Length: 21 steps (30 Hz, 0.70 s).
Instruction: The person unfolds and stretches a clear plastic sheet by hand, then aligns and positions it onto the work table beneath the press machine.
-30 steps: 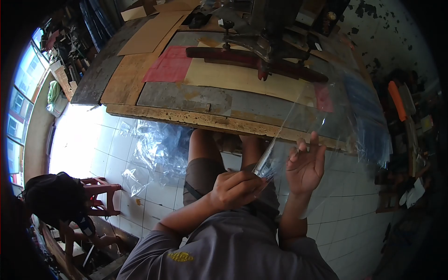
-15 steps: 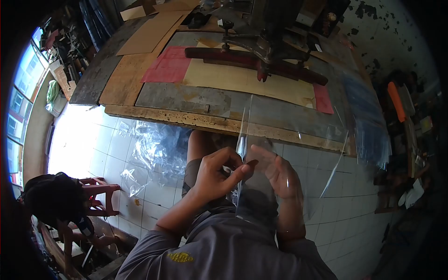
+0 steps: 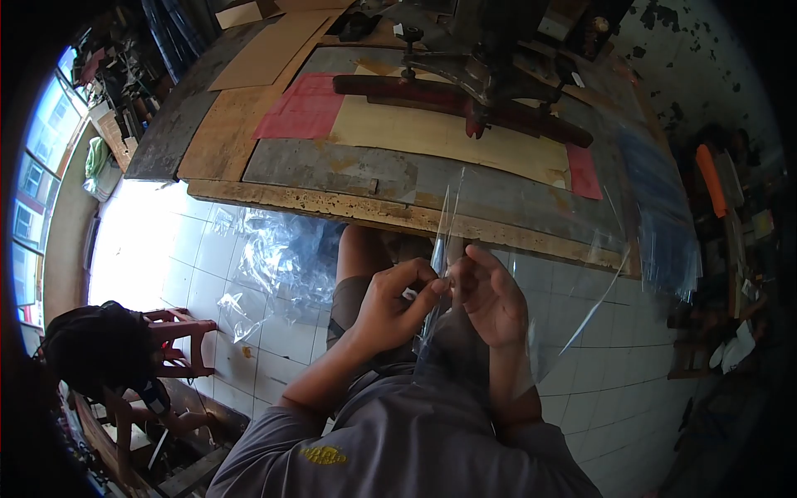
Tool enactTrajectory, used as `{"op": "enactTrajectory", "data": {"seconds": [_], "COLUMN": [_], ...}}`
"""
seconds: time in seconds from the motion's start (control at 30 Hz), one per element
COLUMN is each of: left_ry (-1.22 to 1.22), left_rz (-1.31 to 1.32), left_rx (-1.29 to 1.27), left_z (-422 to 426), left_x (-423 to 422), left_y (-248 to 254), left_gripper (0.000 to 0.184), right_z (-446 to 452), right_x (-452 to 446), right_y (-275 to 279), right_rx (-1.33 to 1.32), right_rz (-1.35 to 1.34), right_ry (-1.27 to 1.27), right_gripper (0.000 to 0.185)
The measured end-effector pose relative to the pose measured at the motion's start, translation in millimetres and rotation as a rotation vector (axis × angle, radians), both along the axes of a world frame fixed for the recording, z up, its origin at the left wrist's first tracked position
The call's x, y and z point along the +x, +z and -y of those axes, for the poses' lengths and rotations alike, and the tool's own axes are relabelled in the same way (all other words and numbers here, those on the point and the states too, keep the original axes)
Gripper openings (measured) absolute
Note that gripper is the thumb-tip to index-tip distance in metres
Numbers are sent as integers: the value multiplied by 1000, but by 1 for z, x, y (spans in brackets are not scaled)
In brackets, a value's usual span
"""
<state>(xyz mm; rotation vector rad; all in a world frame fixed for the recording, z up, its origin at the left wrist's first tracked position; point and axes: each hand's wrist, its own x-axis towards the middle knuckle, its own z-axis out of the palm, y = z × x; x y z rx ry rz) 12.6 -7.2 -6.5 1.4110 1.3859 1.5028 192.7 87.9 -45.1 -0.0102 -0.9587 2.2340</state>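
Note:
A large, clear plastic sheet [image 3: 573, 282] hangs in front of my lap, its glossy folded edge standing near-upright between my hands. My left hand [image 3: 394, 305] is closed, with thumb and forefinger pinching that edge. Close beside it, my right hand [image 3: 496, 303] has its thumb and a curled finger at the same edge, against the left fingertips, while its other fingers are raised and partly bent. The fingertip contact is small and partly hidden. The sheet's far side spreads out to the right, beyond my right hand.
Ahead is a worn worktable [image 3: 315, 184] with a dark red press bar [image 3: 531, 120] above yellow and pink sheets [image 3: 299, 108]. Blue-tinted plastic sheets [image 3: 660, 216] hang at its right. Crumpled plastic [image 3: 278, 257] lies on the floor. Another person [image 3: 100, 349] bends near a red stool [image 3: 193, 344].
My right hand has moved left, bringing its thumb and curled finger to the sheet's edge beside my left fingertips. The sheet's right side has swung slightly. My left hand still pinches.

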Motion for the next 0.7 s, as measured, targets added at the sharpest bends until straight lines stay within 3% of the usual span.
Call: {"op": "enactTrajectory", "data": {"seconds": [0.43,0.7], "left_ry": [-126,-289], "left_rz": [53,-105], "left_rx": [-22,97], "left_z": [2,2], "left_x": [0,7], "left_y": [-10,-16], "left_gripper": [15,10], "right_z": [-6,-10], "right_x": [-8,-12], "right_y": [-3,6], "right_rx": [-196,-197], "right_rz": [-251,-305], "right_ry": [103,-41], "right_gripper": [59,58]}}
